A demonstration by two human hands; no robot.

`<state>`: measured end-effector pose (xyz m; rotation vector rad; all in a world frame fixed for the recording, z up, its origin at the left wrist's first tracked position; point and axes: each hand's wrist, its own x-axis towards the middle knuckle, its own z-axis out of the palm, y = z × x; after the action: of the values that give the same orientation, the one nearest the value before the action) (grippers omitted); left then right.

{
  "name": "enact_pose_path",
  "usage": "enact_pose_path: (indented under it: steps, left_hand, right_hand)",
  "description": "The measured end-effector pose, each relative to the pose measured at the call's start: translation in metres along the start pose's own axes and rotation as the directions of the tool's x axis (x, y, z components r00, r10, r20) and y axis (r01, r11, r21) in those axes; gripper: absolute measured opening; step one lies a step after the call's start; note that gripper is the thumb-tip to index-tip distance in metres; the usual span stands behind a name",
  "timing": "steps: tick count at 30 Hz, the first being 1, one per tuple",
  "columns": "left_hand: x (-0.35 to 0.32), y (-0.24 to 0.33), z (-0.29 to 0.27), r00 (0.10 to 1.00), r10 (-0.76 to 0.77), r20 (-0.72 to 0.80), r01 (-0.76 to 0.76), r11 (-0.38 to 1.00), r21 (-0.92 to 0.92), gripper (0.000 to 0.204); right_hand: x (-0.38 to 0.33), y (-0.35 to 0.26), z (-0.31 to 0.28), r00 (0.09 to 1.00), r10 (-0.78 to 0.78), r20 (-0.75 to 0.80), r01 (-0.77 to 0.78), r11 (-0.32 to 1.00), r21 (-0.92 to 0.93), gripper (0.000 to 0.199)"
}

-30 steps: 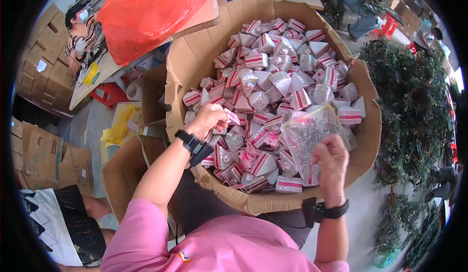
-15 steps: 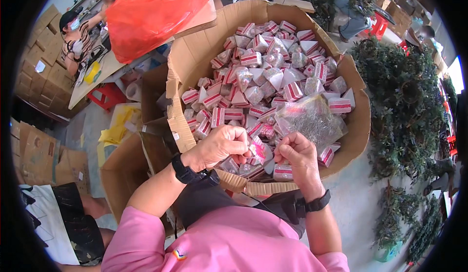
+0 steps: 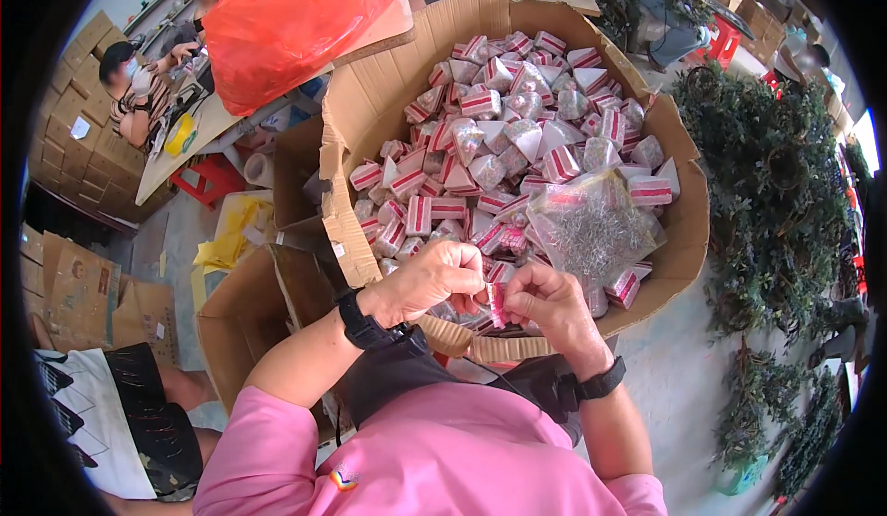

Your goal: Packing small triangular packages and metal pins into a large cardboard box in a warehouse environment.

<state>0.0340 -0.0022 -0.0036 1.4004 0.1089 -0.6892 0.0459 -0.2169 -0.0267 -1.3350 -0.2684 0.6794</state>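
Over the near edge of a big cardboard box (image 3: 374, 82), my left hand (image 3: 430, 285) and my right hand (image 3: 552, 308) meet in a close pinch. Between their fingertips is a small pink-and-white piece (image 3: 497, 305), turned narrow side up and partly hidden by my fingers. Its exact kind is too covered to make out. Beneath and beyond my hands, the box is heaped with wedge-shaped cake-slice ornaments (image 3: 480, 103), white with red-pink bands, some with speckled tops. A clear plastic bag of thin silvery wire pieces (image 3: 599, 234) lies on the heap, beside my right hand.
A red plastic bag (image 3: 291, 31) covers part of a table at the far left, where people sit working. An open carton (image 3: 245, 317) stands left of the box, near a yellow bag (image 3: 231, 234). Piles of leafy artificial greenery (image 3: 762, 193) line the right side.
My right hand has moved left and closed in on the pink piece by my left fingertips. The piece now shows a narrow side instead of its broad face.
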Motion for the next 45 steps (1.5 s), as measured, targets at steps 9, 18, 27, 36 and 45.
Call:
enact_pose_path:
  steps: [9,18,27,36,45]
  left_hand:
    - [0.001,-0.008,0.004,0.997,-0.072,-0.036,0.071,0.997,-0.018,0.020]
    - [-0.023,-0.012,0.032,0.826,0.544,-0.149,-0.381,0.734,0.562,0.017]
    - [-0.027,-0.008,0.034,0.662,0.729,-0.173,-0.377,0.523,0.764,0.011]
    - [-0.026,-0.015,0.028,0.570,0.821,-0.021,-0.336,0.257,0.906,0.011]
    - [-0.024,-0.007,0.001,0.852,0.489,0.184,-0.521,0.762,0.385,0.048]
  right_hand:
    - [0.007,0.022,0.005,0.994,-0.108,0.032,0.102,0.984,0.149,0.006]
    - [0.010,0.022,0.013,0.993,-0.023,-0.118,0.072,0.902,0.426,0.011]
    - [0.008,0.007,0.028,0.993,-0.012,-0.116,0.078,0.808,0.585,0.014]
    - [0.007,0.029,0.042,0.995,-0.047,-0.090,0.087,0.849,0.521,0.014]
    - [-0.003,0.006,0.038,0.981,0.170,0.095,-0.194,0.895,0.402,0.018]
